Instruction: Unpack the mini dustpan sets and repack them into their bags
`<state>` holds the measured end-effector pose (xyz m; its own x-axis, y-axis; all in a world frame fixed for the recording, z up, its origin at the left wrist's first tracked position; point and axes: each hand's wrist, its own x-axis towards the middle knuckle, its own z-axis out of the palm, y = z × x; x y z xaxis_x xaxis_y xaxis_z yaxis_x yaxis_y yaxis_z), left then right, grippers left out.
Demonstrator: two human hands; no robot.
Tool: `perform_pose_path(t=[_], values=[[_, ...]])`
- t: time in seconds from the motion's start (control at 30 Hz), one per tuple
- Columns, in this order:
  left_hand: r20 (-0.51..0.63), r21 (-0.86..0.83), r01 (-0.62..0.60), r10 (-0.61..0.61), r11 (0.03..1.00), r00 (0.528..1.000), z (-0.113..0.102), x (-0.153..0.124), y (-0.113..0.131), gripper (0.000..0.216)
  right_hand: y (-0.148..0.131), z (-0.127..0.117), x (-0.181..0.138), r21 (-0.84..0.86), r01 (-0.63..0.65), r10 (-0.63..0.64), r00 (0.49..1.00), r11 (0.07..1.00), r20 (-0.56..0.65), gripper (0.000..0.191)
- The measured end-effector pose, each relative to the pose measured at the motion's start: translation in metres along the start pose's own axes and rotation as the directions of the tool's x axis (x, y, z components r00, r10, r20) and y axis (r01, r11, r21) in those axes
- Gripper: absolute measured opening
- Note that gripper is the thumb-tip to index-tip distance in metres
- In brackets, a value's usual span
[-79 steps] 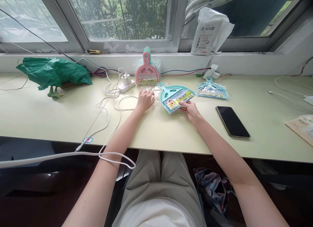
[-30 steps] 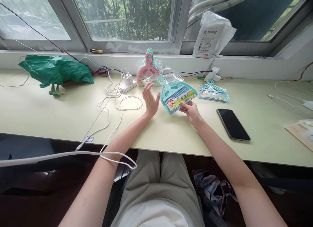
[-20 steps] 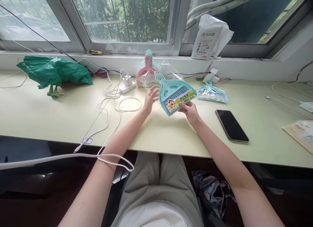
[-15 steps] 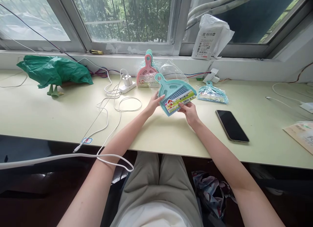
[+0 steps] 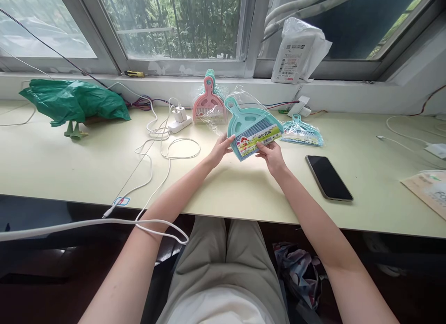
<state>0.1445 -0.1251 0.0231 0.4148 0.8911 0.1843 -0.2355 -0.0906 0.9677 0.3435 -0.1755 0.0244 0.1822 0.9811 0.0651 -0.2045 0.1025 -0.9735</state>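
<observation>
A turquoise dustpan and brush set [image 5: 249, 117] is held above the desk, tilted, its printed label facing me. My left hand [image 5: 222, 148] grips its left edge, thumb in front. At the lower right, my right hand [image 5: 272, 157] pinches the set by its label, with the thumb on the front and the other fingers behind. Behind it, a pink dustpan set [image 5: 209, 103] leans by the wall at the front of a stack with turquoise ones. Another turquoise dustpan set [image 5: 301, 131], in clear wrap, lies on the desk to the right.
A phone [image 5: 329, 178] lies to the right of my right hand. White cables [image 5: 150, 163] cross the desk on the left and loop over my left forearm. A green plastic bag [image 5: 75, 101] is at the far left; a wrapped box [image 5: 296, 54] stands on the sill.
The dustpan set has risen slightly and shifted a little relative to the desk, still in both hands. The whole view has moved slightly.
</observation>
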Motion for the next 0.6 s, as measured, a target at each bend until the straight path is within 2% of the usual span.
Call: perform_pose_path(t=[0.2, 0.33, 0.5, 0.6], values=[[-0.062, 0.073, -0.001, 0.005, 0.997, 0.998, 0.000, 0.001, 0.005, 0.058, -0.003, -0.004, 0.002, -0.006, -0.031, 0.032, 0.998, 0.999, 0.055, 0.042], [-0.080, 0.062, -0.004, 0.009, 0.998, 0.997, 0.007, -0.002, 0.003, 0.056, 0.000, -0.002, 0.001, 0.041, -0.019, 0.017, 0.998, 0.999, 0.060, 0.038], [0.033, -0.006, 0.017, -0.017, 1.000, 0.999, 0.016, -0.007, 0.004, 0.062, 0.006, 0.003, -0.002, 0.113, -0.004, 0.005, 1.000, 0.994, -0.009, 0.038], [0.062, 0.008, 0.024, -0.025, 1.000, 0.998, 0.018, -0.009, 0.007, 0.066, 0.008, 0.005, -0.002, 0.155, -0.015, 0.023, 0.998, 0.988, -0.053, 0.041]])
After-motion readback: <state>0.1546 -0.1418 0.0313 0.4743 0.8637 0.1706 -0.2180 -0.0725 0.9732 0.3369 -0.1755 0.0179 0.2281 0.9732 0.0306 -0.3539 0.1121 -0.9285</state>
